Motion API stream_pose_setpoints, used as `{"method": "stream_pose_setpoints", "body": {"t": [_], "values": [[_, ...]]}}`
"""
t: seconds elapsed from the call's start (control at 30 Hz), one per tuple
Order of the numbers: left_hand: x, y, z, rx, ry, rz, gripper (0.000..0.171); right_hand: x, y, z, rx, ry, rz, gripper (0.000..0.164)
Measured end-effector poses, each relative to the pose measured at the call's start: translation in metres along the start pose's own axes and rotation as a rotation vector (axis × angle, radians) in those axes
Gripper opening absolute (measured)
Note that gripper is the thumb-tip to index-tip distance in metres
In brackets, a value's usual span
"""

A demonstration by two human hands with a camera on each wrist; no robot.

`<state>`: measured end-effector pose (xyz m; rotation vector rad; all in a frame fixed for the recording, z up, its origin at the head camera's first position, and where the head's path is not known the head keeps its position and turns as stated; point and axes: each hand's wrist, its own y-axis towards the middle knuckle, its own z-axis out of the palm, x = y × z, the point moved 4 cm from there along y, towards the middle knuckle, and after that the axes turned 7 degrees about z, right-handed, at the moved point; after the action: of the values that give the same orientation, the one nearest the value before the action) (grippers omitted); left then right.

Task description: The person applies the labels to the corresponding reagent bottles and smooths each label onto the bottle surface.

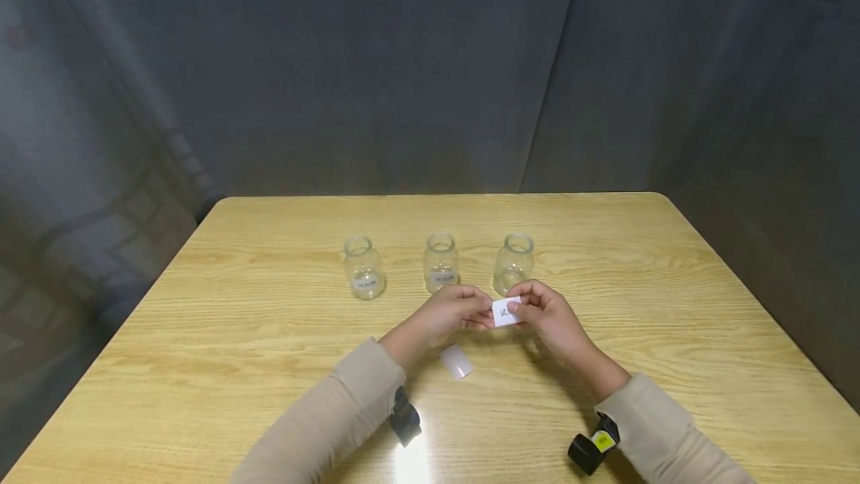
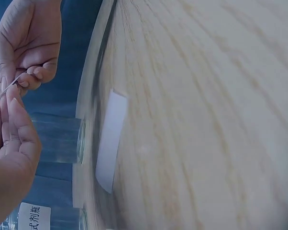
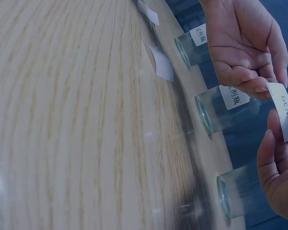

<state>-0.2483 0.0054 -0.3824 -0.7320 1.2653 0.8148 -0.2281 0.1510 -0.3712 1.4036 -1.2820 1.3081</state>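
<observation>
A small white label (image 1: 504, 313) with dark printed characters is held between both hands, above the table. My left hand (image 1: 457, 310) pinches its left edge with the fingertips. On the other edge, my right hand (image 1: 552, 320) grips it between thumb and fingers, the thumb covering part of the print. In the right wrist view the label (image 3: 281, 111) looks slightly curved. Just beyond the hands stands a clear glass jar (image 1: 513, 260) with no label showing. The middle jar (image 1: 441, 256) and the left jar (image 1: 363, 267) each bear a printed white label.
A white slip of paper (image 1: 456, 361) lies on the wooden table (image 1: 269, 364) between the forearms. The right wrist view shows a second white slip (image 3: 149, 13) farther off. Dark grey curtain (image 1: 376, 73) hangs behind the table.
</observation>
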Motion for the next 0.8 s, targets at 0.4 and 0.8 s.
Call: {"method": "stream_pose_setpoints", "body": {"t": [0.4, 0.8], "values": [[0.0022, -0.0023, 0.0008, 0.017, -0.037, -0.009, 0.024, 0.0007, -0.0033, 0.0006, 0.026, 0.013, 0.002, 0.02], [0.0059, -0.0012, -0.001, 0.011, -0.023, -0.022, 0.022, -0.0014, -0.0014, -0.0004, 0.04, 0.037, -0.027, 0.019]]}}
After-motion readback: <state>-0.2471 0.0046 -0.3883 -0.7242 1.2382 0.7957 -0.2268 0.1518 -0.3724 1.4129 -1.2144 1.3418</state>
